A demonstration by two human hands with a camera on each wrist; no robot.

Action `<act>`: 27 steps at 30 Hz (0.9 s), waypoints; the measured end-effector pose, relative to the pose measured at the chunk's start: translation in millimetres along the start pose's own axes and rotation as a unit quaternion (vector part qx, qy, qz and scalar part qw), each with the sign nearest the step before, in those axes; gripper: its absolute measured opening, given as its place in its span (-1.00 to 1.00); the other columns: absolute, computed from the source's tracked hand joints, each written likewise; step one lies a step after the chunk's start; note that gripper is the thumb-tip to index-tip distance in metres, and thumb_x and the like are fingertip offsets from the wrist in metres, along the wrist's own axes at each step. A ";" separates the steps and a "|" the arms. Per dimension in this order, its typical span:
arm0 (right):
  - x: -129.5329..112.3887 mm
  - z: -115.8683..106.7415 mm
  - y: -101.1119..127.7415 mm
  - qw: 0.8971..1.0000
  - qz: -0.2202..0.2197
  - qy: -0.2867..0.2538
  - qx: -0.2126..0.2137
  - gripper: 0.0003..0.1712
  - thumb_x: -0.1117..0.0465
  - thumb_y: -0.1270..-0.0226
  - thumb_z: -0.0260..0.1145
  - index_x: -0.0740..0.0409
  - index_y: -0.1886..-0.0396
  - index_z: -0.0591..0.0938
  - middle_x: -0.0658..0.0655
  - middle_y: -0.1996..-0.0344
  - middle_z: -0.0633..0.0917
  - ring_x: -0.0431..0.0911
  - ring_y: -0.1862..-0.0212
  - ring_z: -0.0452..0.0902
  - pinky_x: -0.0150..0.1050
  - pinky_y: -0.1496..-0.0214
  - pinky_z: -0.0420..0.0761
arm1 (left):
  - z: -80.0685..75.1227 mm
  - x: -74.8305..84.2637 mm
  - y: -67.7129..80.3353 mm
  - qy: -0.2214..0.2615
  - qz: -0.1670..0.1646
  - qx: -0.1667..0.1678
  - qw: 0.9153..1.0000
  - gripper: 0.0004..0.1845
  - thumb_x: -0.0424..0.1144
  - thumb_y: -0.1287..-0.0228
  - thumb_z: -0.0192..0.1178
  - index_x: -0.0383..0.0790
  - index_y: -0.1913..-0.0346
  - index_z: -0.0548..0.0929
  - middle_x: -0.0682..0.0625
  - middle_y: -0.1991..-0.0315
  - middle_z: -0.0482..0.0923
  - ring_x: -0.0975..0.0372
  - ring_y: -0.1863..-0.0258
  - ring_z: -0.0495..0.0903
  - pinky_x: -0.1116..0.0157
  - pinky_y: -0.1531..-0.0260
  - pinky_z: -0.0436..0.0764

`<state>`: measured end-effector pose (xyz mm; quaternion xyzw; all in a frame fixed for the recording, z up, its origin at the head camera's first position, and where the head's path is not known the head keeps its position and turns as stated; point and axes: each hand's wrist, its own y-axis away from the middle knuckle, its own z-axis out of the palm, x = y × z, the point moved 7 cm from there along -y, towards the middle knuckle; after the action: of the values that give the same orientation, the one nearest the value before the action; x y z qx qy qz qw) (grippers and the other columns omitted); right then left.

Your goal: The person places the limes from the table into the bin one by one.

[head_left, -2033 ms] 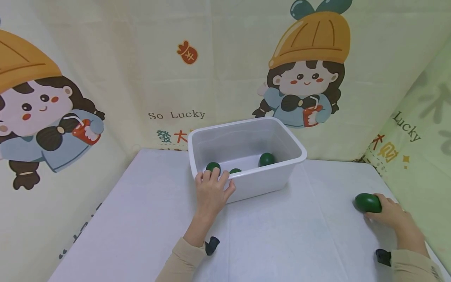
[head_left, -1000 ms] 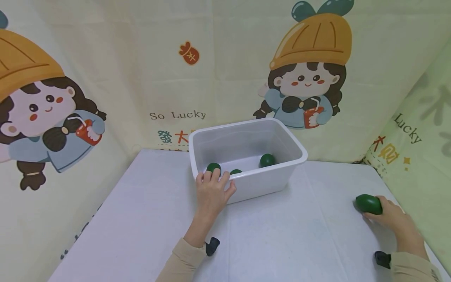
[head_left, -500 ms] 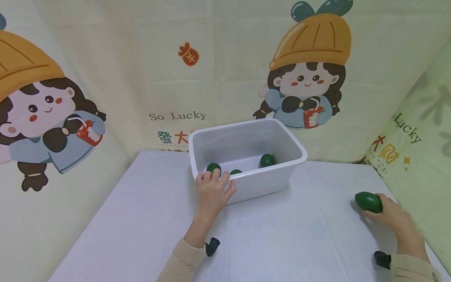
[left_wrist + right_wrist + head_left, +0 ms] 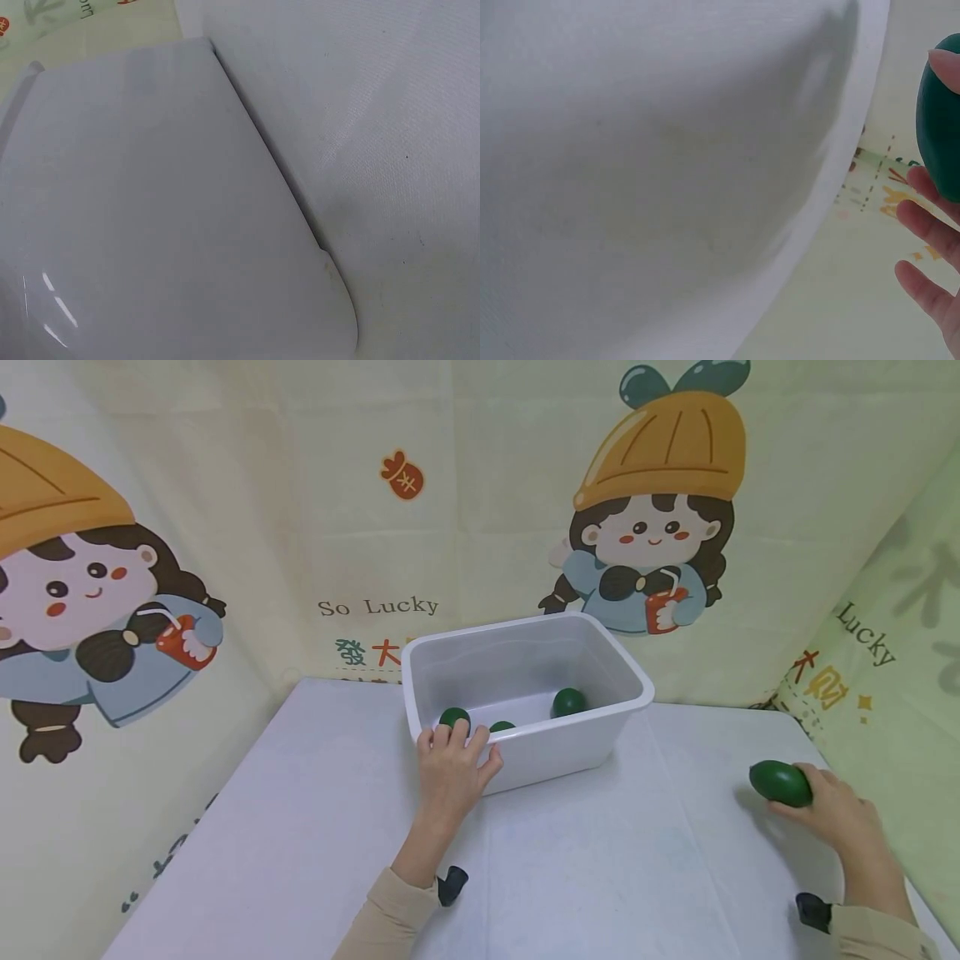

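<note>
My right hand (image 4: 797, 795) grips a dark green oval fruit (image 4: 778, 782) just above the white table (image 4: 600, 860) at its right edge. In the right wrist view the fruit (image 4: 939, 120) sits at the right border, with fingers (image 4: 928, 225) under it. My left hand (image 4: 453, 752) rests flat against the front left corner of a white plastic bin (image 4: 555, 747), fingertips at its rim. Three green fruits lie in the bin: one (image 4: 453, 717) behind my fingers, one (image 4: 501, 725) beside it, one (image 4: 568, 701) further back. The left wrist view holds only the bin wall (image 4: 150, 225) and the table (image 4: 390, 135).
A cartoon-printed cloth backdrop (image 4: 300, 527) closes off the back and both sides of the table. Bare table surface lies between my two hands and left of the bin. The table's right edge runs close under my right forearm.
My right hand has raised the green fruit slightly and carried it a little to the left. The left hand and the bin have stayed put.
</note>
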<state>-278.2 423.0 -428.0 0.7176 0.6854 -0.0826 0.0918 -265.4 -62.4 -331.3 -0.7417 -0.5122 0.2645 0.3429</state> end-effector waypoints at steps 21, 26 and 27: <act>-38.6 -28.0 4.6 0.996 -0.034 0.020 0.083 -0.07 -0.22 0.09 0.35 0.33 -0.11 0.27 0.51 0.05 0.31 0.39 0.09 0.23 0.34 0.21 0.20 | -1.9 0.1 -0.1 0.004 -0.001 0.006 1.000 -0.77 -0.03 -0.07 0.10 -0.07 0.29 0.61 -0.03 0.38 0.46 0.11 0.34 0.41 0.11 0.27 0.34; -48.5 -35.1 5.1 0.995 -0.041 0.021 0.088 -0.04 -0.23 0.08 0.35 0.31 -0.14 0.25 0.51 0.01 0.28 0.39 0.04 0.18 0.35 0.15 0.15 | -1.4 0.0 0.4 0.001 0.000 0.009 1.000 -0.77 -0.03 -0.06 0.09 -0.07 0.30 0.61 -0.02 0.39 0.46 0.11 0.35 0.39 0.12 0.27 0.34; -50.9 -36.4 5.4 0.995 -0.044 0.022 0.091 -0.05 -0.23 0.09 0.35 0.30 -0.14 0.25 0.51 0.01 0.28 0.39 0.04 0.18 0.34 0.15 0.14 | -1.2 -0.1 0.5 0.001 0.000 0.009 1.000 -0.77 -0.03 -0.06 0.09 -0.07 0.30 0.61 -0.02 0.39 0.45 0.11 0.35 0.39 0.12 0.27 0.34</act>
<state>-275.4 382.4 -380.2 0.6940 0.7076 -0.1328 0.0075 -264.2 -62.8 -330.9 -0.7390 -0.5093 0.2686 0.3498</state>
